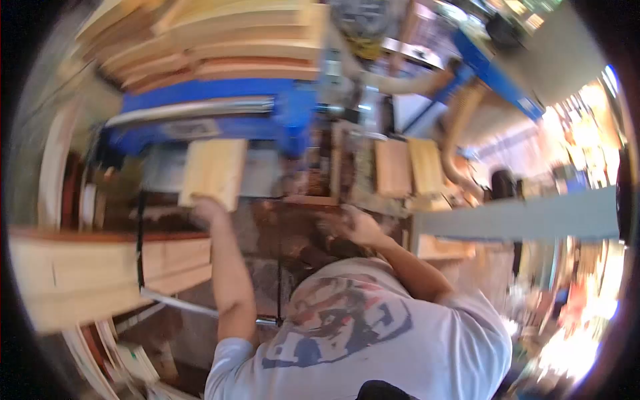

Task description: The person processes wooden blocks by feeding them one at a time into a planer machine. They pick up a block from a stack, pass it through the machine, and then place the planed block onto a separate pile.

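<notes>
One board on machine bed, near end overhanging front edge; left hand at that end, grip too blurred to tell. Right hand half-open, nothing visible held. Uneven pressure could skew the board.

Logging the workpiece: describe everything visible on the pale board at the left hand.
Pale yellow board, wood by its look, plain and roughly rectangular. It lies roughly flat, slightly skewed, over the grey bed of the blue machine. The left hand meets its near end; blur hides how firm the grip is, and any fine grain.
</notes>
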Available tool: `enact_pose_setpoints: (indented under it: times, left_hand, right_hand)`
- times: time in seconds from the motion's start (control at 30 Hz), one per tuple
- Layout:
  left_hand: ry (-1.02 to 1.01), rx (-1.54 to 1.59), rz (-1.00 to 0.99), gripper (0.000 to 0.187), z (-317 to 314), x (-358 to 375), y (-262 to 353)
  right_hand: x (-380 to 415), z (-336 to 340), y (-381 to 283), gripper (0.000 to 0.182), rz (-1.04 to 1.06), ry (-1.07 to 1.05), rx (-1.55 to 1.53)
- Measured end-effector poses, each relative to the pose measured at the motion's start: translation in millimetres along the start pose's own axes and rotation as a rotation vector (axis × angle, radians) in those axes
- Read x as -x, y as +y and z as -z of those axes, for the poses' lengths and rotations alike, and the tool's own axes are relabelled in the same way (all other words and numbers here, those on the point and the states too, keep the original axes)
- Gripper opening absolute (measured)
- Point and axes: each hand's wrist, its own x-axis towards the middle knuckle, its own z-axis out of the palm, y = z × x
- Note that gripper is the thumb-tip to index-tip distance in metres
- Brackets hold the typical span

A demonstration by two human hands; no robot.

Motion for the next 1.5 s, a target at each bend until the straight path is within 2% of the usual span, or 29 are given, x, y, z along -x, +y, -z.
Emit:
enact_pose_setpoints:
  times: [0.03,0.07,0.1,0.13,0.17,0.27,0.37,0.57,0.67,0.77,0.87,0.97,1.03,1.07,1.1,1.17,1.2,1.23,1.3,1.37,1.47,1.5]
  left_hand:
    - [-0.049,-0.328,-0.091,0.067,5.1,2.2,12.3]
    - [0.052,-0.419,-0.062,0.064,2.3,6.0,20.8]
    - [0.149,-0.504,-0.023,0.061,-1.2,9.9,29.1]
    - [0.231,-0.364,-0.024,0.063,-11.5,12.7,31.3]
    - [0.297,-0.225,-0.029,0.065,-20.4,15.8,31.7]
    - [0.237,-0.118,-0.023,0.073,-26.7,22.8,40.0]
    - [0.241,-0.171,0.008,0.079,-36.5,29.4,50.1]
    - [0.257,-0.179,-0.099,0.082,-57.0,16.0,29.7]
    - [0.228,-0.182,-0.109,0.082,-64.4,21.9,43.8]
    - [0.371,-0.377,-0.135,0.082,-77.8,16.4,35.3]
    - [0.384,-0.554,-0.111,0.083,-85.0,22.9,41.6]
    - [0.528,-0.694,-0.180,0.072,-98.0,28.3,45.0]
    - [0.382,-0.843,-0.259,0.063,-78.8,24.3,29.4]
    - [0.277,-0.527,-0.258,0.081,-60.2,40.1,32.9]
    - [0.302,-0.488,-0.264,0.079,-37.6,59.0,26.4]
    - [0.351,-0.409,-0.279,0.076,8.0,96.9,14.0]
    - [0.370,-0.455,-0.243,0.074,33.7,114.9,-0.6]
    - [0.296,-0.438,-0.263,0.071,66.6,135.4,-2.2]
    - [0.216,-0.402,-0.283,0.064,128.6,172.6,-7.8]
    - [0.206,-0.327,-0.275,0.057,173.7,208.0,-2.1]
    - [0.260,-0.313,-0.269,0.048,236.7,237.5,-18.2]
    - [0.293,-0.331,-0.267,0.046,249.3,243.3,-24.1]
  right_hand:
    - [-2.1,3.3,-13.4,0.062,0.039,-0.025,0.054]
    - [-16.0,-0.5,5.6,0.065,-0.053,-0.108,0.222]
    - [-26.3,-19.9,49.8,0.063,0.149,0.101,0.168]
    - [-30.4,-20.0,52.1,0.060,0.064,0.076,0.185]
    - [-36.9,-19.6,55.2,0.059,0.084,0.058,0.198]
    - [-44.6,-11.4,47.7,0.059,0.082,0.014,0.205]
    - [-49.0,-2.9,24.7,0.068,0.066,-0.001,0.157]
    - [-52.4,6.5,-21.6,0.056,0.180,0.044,0.100]
    - [-54.1,10.0,-42.3,0.052,0.347,-0.062,0.143]
    - [-48.7,17.9,-93.0,0.048,0.495,-0.106,0.151]
    - [-50.8,21.5,-136.6,0.048,0.751,-0.088,0.041]
    - [-53.9,41.8,-204.1,0.046,0.998,0.089,0.162]
    - [-59.4,58.1,-254.1,0.045,1.034,0.136,-0.088]
    - [-64.2,65.1,-274.6,0.044,1.020,0.152,-0.260]
    - [-68.8,72.8,-294.5,0.043,0.991,0.154,-0.438]
    - [-83.8,97.1,-354.4,0.046,0.773,0.004,-0.651]
    - [-99.7,104.1,-385.2,0.056,0.713,-0.003,-0.704]
    - [-118.1,108.9,-416.0,0.067,0.646,-0.011,-0.757]
    - [-157.2,107.8,-471.0,0.075,0.462,-0.134,-0.889]
    - [-207.3,89.7,-510.5,0.079,0.471,-0.162,-0.890]
    - [-250.7,59.9,-556.6,0.070,0.385,-0.108,-0.898]
    - [-268.1,51.5,-569.4,0.066,0.502,-0.091,-0.895]
